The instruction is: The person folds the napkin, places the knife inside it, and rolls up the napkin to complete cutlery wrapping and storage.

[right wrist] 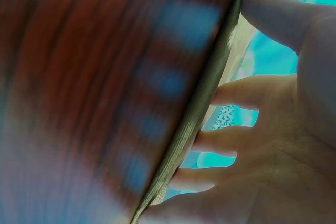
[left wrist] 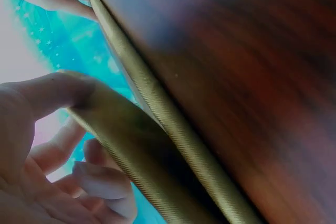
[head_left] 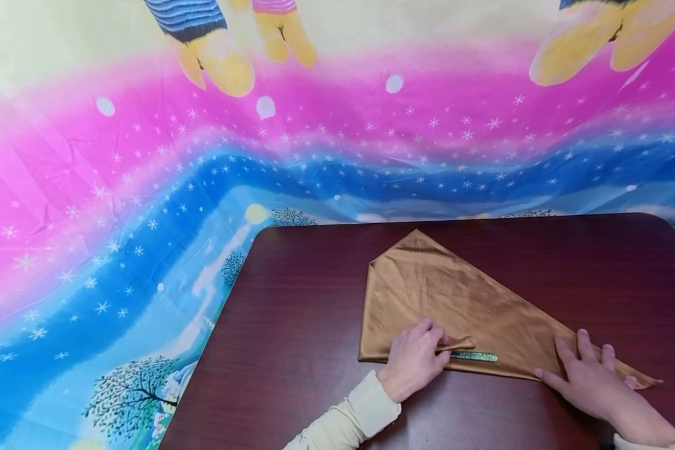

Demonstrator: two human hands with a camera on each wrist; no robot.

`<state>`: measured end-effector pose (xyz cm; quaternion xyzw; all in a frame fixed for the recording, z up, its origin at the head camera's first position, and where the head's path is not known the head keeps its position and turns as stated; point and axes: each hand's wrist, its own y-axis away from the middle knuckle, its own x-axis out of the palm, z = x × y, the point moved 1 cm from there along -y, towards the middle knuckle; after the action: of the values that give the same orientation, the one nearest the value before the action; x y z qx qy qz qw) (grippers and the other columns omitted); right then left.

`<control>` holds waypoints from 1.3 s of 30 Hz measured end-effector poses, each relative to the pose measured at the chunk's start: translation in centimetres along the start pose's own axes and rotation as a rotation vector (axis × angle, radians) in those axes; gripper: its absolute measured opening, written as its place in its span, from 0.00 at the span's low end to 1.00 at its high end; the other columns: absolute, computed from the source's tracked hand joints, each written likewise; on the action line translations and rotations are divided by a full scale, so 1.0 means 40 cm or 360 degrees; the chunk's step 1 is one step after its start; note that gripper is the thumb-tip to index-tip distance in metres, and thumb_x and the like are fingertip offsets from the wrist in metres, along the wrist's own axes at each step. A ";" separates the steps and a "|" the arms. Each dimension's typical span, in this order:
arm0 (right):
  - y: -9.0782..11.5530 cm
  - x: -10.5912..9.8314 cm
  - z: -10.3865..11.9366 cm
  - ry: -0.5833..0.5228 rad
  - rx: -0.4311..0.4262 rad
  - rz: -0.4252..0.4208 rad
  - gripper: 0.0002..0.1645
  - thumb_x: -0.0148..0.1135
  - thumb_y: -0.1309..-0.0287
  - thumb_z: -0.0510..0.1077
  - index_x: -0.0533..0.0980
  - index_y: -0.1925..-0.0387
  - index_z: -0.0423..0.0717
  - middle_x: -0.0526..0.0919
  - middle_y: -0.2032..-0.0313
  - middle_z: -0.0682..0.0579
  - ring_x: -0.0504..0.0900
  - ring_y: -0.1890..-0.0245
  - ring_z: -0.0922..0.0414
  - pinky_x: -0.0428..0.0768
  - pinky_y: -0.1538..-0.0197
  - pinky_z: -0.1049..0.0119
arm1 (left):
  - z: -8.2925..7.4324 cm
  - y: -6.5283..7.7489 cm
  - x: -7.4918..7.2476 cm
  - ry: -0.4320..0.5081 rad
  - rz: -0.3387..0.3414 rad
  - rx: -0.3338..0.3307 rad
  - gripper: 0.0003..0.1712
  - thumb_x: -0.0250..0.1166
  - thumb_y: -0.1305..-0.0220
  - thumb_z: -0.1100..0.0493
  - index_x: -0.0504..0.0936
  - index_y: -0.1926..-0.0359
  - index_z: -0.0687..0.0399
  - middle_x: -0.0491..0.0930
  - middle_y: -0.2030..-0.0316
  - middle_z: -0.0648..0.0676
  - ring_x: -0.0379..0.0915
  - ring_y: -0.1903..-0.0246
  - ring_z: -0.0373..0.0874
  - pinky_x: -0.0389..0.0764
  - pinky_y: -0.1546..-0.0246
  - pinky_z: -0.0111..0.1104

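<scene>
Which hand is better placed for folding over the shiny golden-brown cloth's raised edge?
Probably the left hand: it pinches the raised edge of the shiny golden-brown cloth, beside a narrow, glittery green strip. The right hand rests, fingers spread, on the cloth's tapering end.

A glossy golden-brown cloth (head_left: 410, 287) lies folded on the desk (head_left: 292, 300), a flap (head_left: 461, 343) raised beside a glittery green strip (head_left: 478, 356).

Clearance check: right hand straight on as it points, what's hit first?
The right hand is on the brown cloth; past it, the way looks free across the table. First obstacle is probably the patterned backdrop, depth unclear.
</scene>
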<state>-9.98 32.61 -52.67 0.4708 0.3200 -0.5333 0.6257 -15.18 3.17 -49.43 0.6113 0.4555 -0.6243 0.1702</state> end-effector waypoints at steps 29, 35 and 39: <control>0.004 -0.001 0.006 0.0018 0.0004 -0.0024 0.59 0.45 0.38 0.74 0.49 0.32 0.25 0.33 0.35 0.17 0.38 0.42 0.12 0.47 0.61 0.13 | 0.059 0.042 -0.047 -0.0156 0.0392 0.0132 0.06 0.72 0.50 0.47 0.84 0.75 0.37 0.73 0.73 0.41 0.71 0.74 0.34 0.70 0.75 0.24; 0.007 -0.002 0.007 0.0010 0.0003 -0.0023 0.59 0.45 0.38 0.74 0.48 0.32 0.26 0.31 0.35 0.17 0.38 0.42 0.12 0.47 0.60 0.13 | 0.081 0.054 -0.053 -0.0086 0.0333 0.0097 0.08 0.67 0.44 0.46 0.86 0.76 0.37 0.71 0.76 0.42 0.67 0.78 0.33 0.65 0.80 0.23; 0.007 -0.004 0.009 0.0003 0.0007 -0.0012 0.59 0.44 0.38 0.74 0.48 0.32 0.26 0.30 0.35 0.18 0.37 0.42 0.12 0.46 0.60 0.13 | 0.097 0.066 -0.060 -0.0156 0.0238 0.0046 0.08 0.66 0.42 0.49 0.85 0.76 0.41 0.73 0.75 0.43 0.69 0.75 0.36 0.67 0.78 0.25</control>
<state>-9.77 32.33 -52.35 0.4716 0.3211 -0.5359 0.6224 -15.05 -2.04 -48.82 0.6147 0.3906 -0.6456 0.2297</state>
